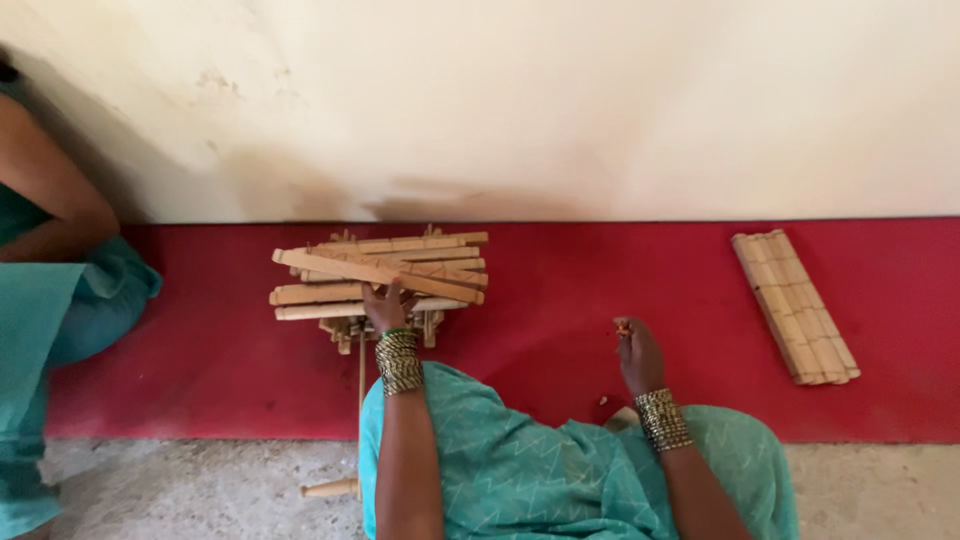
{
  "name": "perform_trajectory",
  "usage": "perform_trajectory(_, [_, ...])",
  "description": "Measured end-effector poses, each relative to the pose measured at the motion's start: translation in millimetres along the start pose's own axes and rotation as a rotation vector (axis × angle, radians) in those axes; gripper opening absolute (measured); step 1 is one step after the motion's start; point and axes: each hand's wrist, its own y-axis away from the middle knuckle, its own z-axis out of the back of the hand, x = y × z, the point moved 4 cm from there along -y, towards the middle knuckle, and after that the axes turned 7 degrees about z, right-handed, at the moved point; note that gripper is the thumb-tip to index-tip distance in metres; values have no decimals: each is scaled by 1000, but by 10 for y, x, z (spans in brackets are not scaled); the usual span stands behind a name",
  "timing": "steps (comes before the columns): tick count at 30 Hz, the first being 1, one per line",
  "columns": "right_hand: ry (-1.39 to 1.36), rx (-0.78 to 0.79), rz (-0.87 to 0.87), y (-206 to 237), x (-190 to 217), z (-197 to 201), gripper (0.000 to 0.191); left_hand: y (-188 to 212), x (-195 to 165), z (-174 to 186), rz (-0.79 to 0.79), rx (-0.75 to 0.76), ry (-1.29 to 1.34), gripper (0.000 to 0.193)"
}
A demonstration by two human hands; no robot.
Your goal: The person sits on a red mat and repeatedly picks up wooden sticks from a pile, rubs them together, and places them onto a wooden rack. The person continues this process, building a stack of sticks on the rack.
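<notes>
Far left edge: second person (45, 290) in teal cloth, crouched, well apart from stack. Red floor strip (560, 300) runs along pale wall (560, 100); grey concrete floor (200, 490) nearer camera. Wooden slat stack (380, 275) near wall, slats skewed, ends overhanging. Left hand (387, 308) fingers spread flat on stack's near edge, gripping nothing visibly. Wooden peg (330, 488) on concrete by knee. Open red floor between hands. Right hand (637, 352) loosely curled, pinching small orange bit (623, 327). Right: slat bundle (795, 307) flat, well apart, free room around.

You sit in a home-style craft workspace: bare concrete floor (200, 490), plaster wall (550, 100), wooden sticks (380, 275) piled.
</notes>
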Motion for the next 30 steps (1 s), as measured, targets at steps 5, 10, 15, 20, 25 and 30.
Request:
perform_trajectory(5, [97, -27, 197, 51, 47, -73, 24, -68, -38, 71, -18, 53, 241, 62])
perform_trajectory(10, [114, -46, 260, 11, 17, -5, 24, -110, 47, 28, -69, -63, 105, 69])
perform_trajectory(15, [87, -54, 89, -76, -62, 244, 22, 32, 34, 9, -416, -278, -721, 83])
perform_trajectory(20, [220, -108, 82, -172, -239, 643, 17, 8, 272, -59, -73, 97, 487, 70])
perform_trajectory(25, [284, -199, -25, -180, -637, 1235, 21, 124, 213, -5, -573, -187, -1042, 68])
perform_trajectory(30, [432, -66, -568, -20, -1213, 1823, 27, 143, 329, 99, -409, -237, -953, 70])
